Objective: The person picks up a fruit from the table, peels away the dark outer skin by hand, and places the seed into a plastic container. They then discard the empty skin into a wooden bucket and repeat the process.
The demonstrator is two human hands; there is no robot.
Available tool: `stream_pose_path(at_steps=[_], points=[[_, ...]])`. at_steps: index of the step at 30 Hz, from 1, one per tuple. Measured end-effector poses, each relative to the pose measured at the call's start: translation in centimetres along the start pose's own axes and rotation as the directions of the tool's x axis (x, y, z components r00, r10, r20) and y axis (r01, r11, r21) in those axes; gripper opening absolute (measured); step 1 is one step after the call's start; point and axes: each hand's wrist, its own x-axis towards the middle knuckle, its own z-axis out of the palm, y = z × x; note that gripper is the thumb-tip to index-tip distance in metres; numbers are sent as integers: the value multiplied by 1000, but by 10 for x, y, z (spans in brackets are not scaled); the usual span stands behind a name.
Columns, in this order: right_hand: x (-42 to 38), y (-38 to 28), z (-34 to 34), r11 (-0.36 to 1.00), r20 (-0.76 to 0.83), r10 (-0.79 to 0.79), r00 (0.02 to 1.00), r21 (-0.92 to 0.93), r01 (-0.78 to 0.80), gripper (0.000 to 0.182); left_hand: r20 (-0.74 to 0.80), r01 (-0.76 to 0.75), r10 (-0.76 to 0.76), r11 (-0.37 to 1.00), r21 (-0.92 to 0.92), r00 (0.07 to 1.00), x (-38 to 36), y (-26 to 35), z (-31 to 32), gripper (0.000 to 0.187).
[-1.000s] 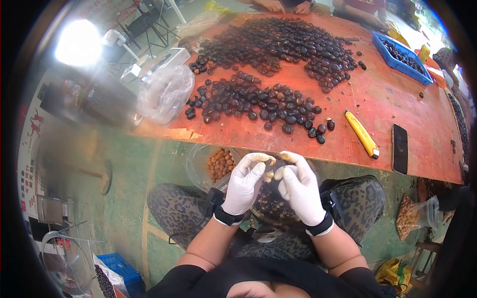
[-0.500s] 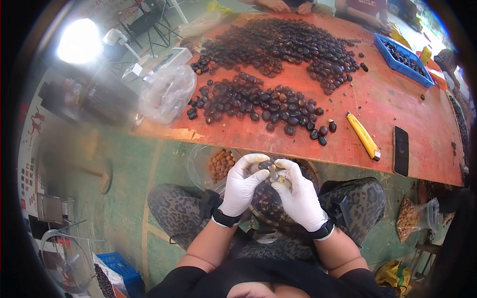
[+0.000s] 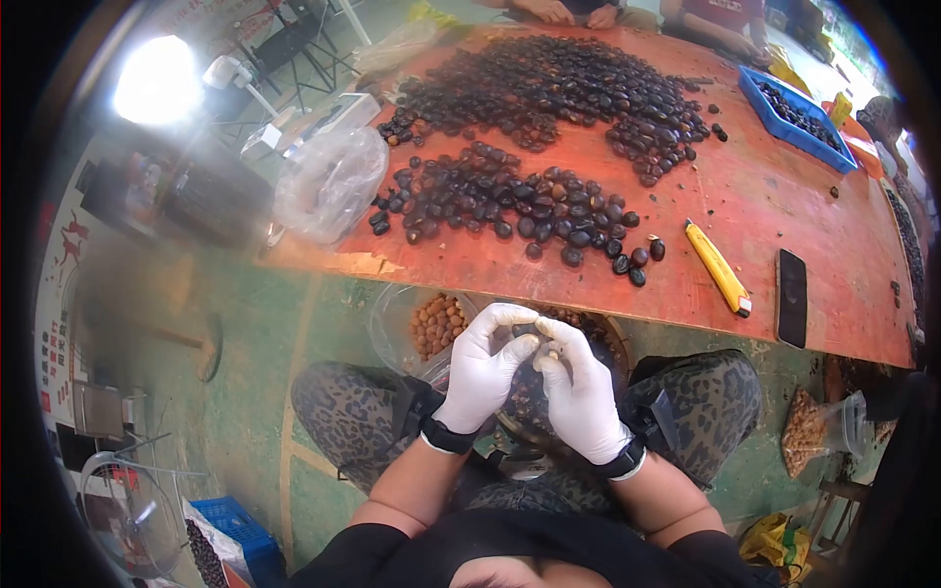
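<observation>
My left hand (image 3: pixel 482 367) and my right hand (image 3: pixel 580 394), both in white gloves, meet fingertip to fingertip in front of the table's near edge. Each has its fingers pinched; what lies between them is too small and hidden to make out. Directly below the hands is a round container (image 3: pixel 618 355) with dark pieces and shells, partly covered by them. Left of it, a clear plastic container (image 3: pixel 390 328) holds round brown nuts (image 3: pixel 437 324). Dark, shiny nuts (image 3: pixel 549 211) lie in heaps on the red table (image 3: pixel 470 263).
A yellow cutter (image 3: pixel 718 269) and a black phone (image 3: pixel 791 298) lie on the table's right side. Further back are a blue tray (image 3: pixel 799 132) of dark nuts and people's hands. A clear plastic bag (image 3: pixel 331 186) sits at the left edge.
My hands have tilted inward, and their fingertips have come together. The small pale piece seen between them before is now hidden.
</observation>
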Motion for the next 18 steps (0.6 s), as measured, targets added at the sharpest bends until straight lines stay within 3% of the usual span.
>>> stream_pose_path(at_steps=[4, 5, 7, 8, 11, 18], points=[[18, 10, -26, 921, -97, 269, 958, 316, -226, 29, 131, -3, -2, 999, 42, 991, -6, 10, -1, 23], [19, 11, -34, 923, -67, 274, 959, 300, -243, 29, 137, 117, -113, 993, -20, 984, -9, 8, -6, 26], [17, 10, -36, 930, 29, 284, 958, 233, -282, 30, 77, 118, -104, 973, -197, 992, -5, 1, -4, 27], [15, 6, -34, 951, 72, 288, 955, 95, -294, 28, 41, 111, -104, 953, -282, 994, -4, -2, -5, 28], [5, 7, -15, 993, 57, 6, 998, -122, 1, 28, 29, 124, -122, 923, -365, 992, -2, -9, -14, 30], [4, 3, -13, 933, 145, -77, 986, -339, 122, 39, -8, 164, -171, 953, -253, 985, -5, -8, -14, 38]])
